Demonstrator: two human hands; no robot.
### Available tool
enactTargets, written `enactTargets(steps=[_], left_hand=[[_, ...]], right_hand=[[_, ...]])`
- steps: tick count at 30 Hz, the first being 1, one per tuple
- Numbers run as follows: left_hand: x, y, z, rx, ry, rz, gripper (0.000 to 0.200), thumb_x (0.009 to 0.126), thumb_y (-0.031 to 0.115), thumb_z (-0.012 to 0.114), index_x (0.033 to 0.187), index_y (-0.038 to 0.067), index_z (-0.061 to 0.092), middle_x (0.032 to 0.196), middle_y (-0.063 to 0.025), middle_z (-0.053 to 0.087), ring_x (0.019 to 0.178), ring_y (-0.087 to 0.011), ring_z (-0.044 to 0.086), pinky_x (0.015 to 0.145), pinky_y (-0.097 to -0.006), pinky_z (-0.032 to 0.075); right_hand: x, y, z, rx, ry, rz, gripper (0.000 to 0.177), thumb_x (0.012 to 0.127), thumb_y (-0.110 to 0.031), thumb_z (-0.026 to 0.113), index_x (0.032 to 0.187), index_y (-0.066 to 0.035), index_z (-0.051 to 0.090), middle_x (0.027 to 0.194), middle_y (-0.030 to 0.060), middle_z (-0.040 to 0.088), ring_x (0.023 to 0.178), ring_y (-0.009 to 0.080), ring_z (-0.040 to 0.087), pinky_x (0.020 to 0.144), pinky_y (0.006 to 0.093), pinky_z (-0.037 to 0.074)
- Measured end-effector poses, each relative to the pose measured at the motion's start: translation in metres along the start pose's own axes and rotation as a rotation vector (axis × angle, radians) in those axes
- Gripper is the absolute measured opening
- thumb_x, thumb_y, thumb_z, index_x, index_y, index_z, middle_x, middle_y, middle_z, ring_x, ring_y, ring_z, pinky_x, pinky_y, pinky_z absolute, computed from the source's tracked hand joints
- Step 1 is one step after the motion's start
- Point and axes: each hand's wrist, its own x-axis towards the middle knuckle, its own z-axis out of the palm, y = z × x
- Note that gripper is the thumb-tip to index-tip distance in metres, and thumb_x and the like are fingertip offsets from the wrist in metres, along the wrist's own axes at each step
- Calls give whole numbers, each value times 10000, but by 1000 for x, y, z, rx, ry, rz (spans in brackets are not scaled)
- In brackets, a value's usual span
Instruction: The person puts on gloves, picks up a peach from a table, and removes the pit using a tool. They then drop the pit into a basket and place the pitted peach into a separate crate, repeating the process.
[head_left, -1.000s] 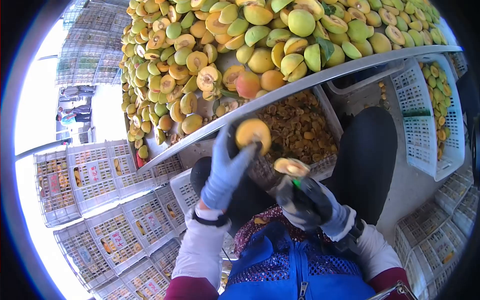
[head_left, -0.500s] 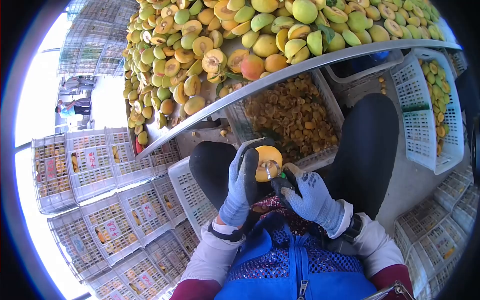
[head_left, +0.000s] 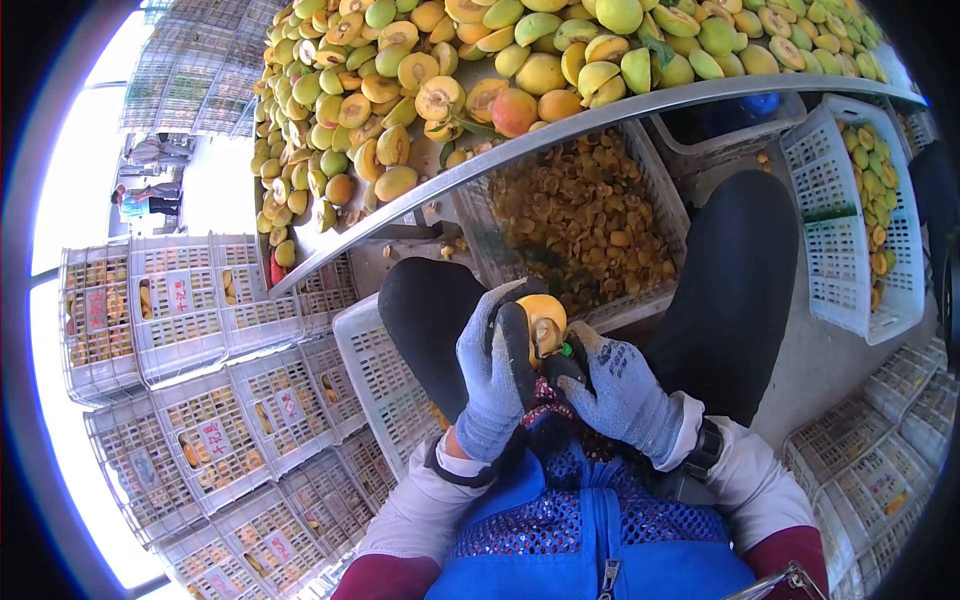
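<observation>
In my gloved left hand (head_left: 492, 355), a yellow peach half (head_left: 541, 308) sits with its cut face turned toward my right hand. My gloved right hand (head_left: 622, 392) is closed round a small pitting tool with a green part (head_left: 567, 350) showing by the thumb. The tool's metal loop is at the stone in the middle of the half; most of it is hidden. Both hands are above my lap. Below and beyond them, a crate (head_left: 662, 178) holds many brown-orange scooped-out pieces.
A metal-edged table (head_left: 440, 192) carries a heap of halved and whole peaches (head_left: 395, 183). A white crate (head_left: 340, 325) stands by my left knee. Stacked fruit crates (head_left: 190, 310) rise at left, others at lower right. A white basket of fruit (head_left: 905, 290) is at right. A person (head_left: 140, 203) is far left.
The metal loop, plainly visible on the cut face before, is now mostly hidden at the stone. The peach half has tilted in my left hand. My view has shifted slightly.
</observation>
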Motion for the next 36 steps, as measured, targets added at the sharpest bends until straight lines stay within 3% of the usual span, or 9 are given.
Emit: enactTargets(steps=[5, 8, 11, 14, 19, 22, 26, 29, 36], left_hand=[[6, -1, -11, 260, -133, 70, 254, 885, 126, 463, 1009, -47, 601, 850, -170, 645, 766, -221, 637, 715, -304, 486], [9, 8, -13, 289, -232, 48, 270, 908, 151, 447, 995, -54, 599, 816, -109, 607, 744, -125, 561, 686, -262, 453], [10, 3, -11, 330, -199, 95, 217, 859, 90, 487, 994, -32, 606, 836, -174, 641, 737, -272, 640, 694, -329, 493], [13, -1, -10, 360, -258, 35, 214, 846, 79, 501, 996, -36, 601, 832, -185, 636, 745, -308, 641, 695, -343, 495], [9, -15, -3, 380, -145, 259, 231, 850, 89, 503, 1018, -42, 590, 868, -210, 629, 806, -352, 640, 728, -356, 498], [10, -17, -1, 288, -166, 258, 241, 870, 104, 498, 1030, -54, 585, 902, -212, 633, 830, -335, 645, 747, -346, 497], [14, -30, 2, 122, -205, 259, 251, 903, 125, 481, 1037, -61, 583, 915, -182, 642, 824, -276, 643, 749, -324, 493], [16, -28, 7, 1, -241, 153, 262, 929, 145, 459, 1040, -55, 587, 929, -146, 641, 833, -216, 625, 762, -301, 482], [11, -27, 17, -152, -232, 4, 309, 968, 221, 444, 1040, -40, 593, 948, -91, 631, 851, -150, 593, 788, -267, 459]], right_hand=[[-9, 7, 10, 140, -29, 4, 389, 878, -272, 538, 1149, -1, 474, 888, 233, 602, 858, 369, 599, 719, 424, 479], [-9, 14, 15, 603, -153, 122, 342, 894, -221, 514, 1149, 7, 495, 913, 229, 602, 911, 369, 586, 761, 428, 464], [-10, 5, 8, 702, -170, 328, 319, 896, -175, 509, 1146, 22, 507, 943, 206, 600, 871, 367, 590, 769, 429, 463], [-12, 22, 19, 739, -207, 347, 307, 907, -146, 497, 1165, 21, 500, 983, 180, 589, 842, 313, 594, 764, 388, 471], [-17, 30, 26, 948, -328, 465, 282, 943, -160, 475, 1168, 6, 512, 992, 114, 586, 825, 205, 586, 743, 302, 478], [-10, 10, 8, 1240, -342, 608, 286, 967, -273, 463, 1060, -16, 545, 812, 55, 567, 665, 144, 554, 610, 254, 472], [-6, 14, 1, 1903, -675, 711, 469, 953, -497, 394, 832, -62, 518, 476, -14, 363, 317, 61, 295, 284, 216, 260], [-7, 24, 14, 2278, -769, 635, 467, 959, -489, 378, 806, -70, 513, 475, -18, 365, 312, 61, 299, 267, 208, 246], [-8, 36, 27, 2503, -879, 508, 473, 960, -509, 356, 796, -81, 473, 527, -10, 390, 344, 68, 323, 301, 210, 260]])
